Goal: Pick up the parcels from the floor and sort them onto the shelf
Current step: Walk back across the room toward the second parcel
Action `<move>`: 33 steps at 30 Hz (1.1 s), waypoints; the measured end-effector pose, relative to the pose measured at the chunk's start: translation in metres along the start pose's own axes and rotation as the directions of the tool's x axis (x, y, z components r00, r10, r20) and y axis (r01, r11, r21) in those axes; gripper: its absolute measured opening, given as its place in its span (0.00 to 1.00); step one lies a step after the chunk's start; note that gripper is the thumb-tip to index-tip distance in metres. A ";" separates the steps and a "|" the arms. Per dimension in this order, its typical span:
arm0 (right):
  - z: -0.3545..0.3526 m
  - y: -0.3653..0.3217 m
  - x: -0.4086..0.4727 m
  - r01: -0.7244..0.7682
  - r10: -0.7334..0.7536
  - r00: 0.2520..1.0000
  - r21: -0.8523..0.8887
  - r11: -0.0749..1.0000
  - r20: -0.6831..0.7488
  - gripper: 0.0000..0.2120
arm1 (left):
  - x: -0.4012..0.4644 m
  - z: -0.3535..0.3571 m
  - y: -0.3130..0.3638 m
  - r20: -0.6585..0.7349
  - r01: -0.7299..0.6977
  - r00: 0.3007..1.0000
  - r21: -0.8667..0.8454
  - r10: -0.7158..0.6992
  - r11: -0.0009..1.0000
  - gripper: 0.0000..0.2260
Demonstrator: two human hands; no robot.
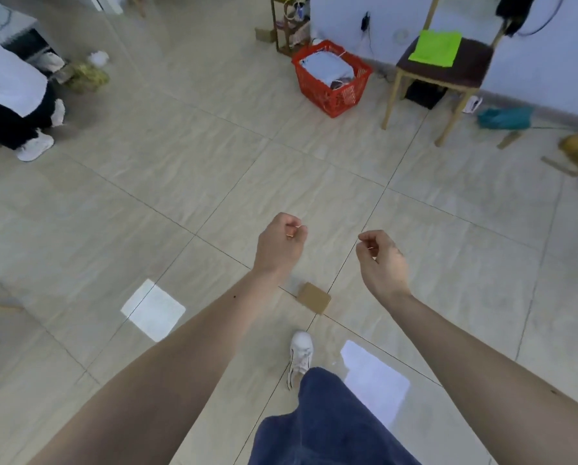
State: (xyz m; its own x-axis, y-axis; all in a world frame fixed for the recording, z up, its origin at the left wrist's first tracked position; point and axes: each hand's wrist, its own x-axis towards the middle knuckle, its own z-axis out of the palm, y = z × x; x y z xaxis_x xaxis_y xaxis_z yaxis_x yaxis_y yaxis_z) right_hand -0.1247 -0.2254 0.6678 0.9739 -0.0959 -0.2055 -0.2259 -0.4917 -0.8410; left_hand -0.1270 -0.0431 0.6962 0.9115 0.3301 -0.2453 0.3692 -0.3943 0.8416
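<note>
**Head view: both hands empty above a floor parcel**

Head view shows both bare forearms extended forward over the tiled floor (146, 182). The left hand (281, 241) is curled into a loose fist, fingers folded toward the palm, holding nothing. The right hand (380, 260) is likewise loosely curled and empty, with fingertips drawn in toward the thumb. The two hands are apart, at about the same height.

Below and between the wrists, one small brown cardboard parcel (313, 297) lies flat on the floor, untouched by either hand. Just nearer the camera are the person's white shoe (301, 352) and a dark blue trouser leg (328, 424).

Farther out, a red basket (331, 82) holding folded items stands on the floor beside a wooden chair (445, 67) with a bright green cloth (436, 48) on its seat. A second small cardboard box (264, 34) sits near a narrow rack (289, 25) at the far wall. At the left edge, another person's legs and white shoes (34, 147) are visible.
</note>
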 end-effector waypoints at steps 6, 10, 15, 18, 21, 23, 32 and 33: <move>0.011 -0.026 0.044 -0.101 0.101 0.986 0.006 0.995 -0.133 0.10 | 0.073 -0.002 0.026 0.185 -0.104 0.979 0.108 0.083 0.989 0.09; 0.015 -0.043 0.070 -0.156 0.164 0.967 0.054 0.986 -0.197 0.10 | 0.119 -0.004 0.047 0.283 -0.145 0.954 0.138 0.102 0.980 0.07; 0.032 -0.062 0.094 -0.218 0.238 0.928 0.099 0.971 -0.287 0.10 | 0.172 -0.004 0.065 0.389 -0.207 0.911 0.146 0.136 0.967 0.03; 0.045 -0.071 0.106 -0.260 0.291 0.889 0.134 0.956 -0.353 0.10 | 0.204 -0.005 0.072 0.461 -0.275 0.870 0.158 0.176 0.948 0.03; 0.067 -0.080 0.119 -0.298 0.356 0.816 0.197 0.934 -0.456 0.11 | 0.239 -0.010 0.080 0.560 -0.354 0.800 0.154 0.214 0.922 0.02; 0.086 -0.088 0.124 -0.315 0.400 0.765 0.249 0.916 -0.504 0.11 | 0.260 -0.015 0.084 0.619 -0.416 0.746 0.148 0.243 0.897 0.02; 0.141 -0.109 0.119 -0.378 0.582 0.507 0.443 0.813 -0.636 0.11 | 0.308 -0.008 0.079 0.831 -0.569 0.499 0.099 0.246 0.817 0.04; 0.143 -0.109 0.119 -0.381 0.595 0.477 0.458 0.804 -0.647 0.10 | 0.309 -0.002 0.080 0.849 -0.584 0.468 0.088 0.246 0.807 0.04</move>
State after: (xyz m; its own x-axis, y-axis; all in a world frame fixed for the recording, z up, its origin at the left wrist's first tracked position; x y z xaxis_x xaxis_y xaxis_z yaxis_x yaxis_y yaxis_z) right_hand 0.0124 -0.0597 0.6632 0.3437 -0.8982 -0.2742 -0.5615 0.0375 -0.8266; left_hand 0.1842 0.0287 0.6886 0.6708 -0.6707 -0.3167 -0.2187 -0.5868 0.7796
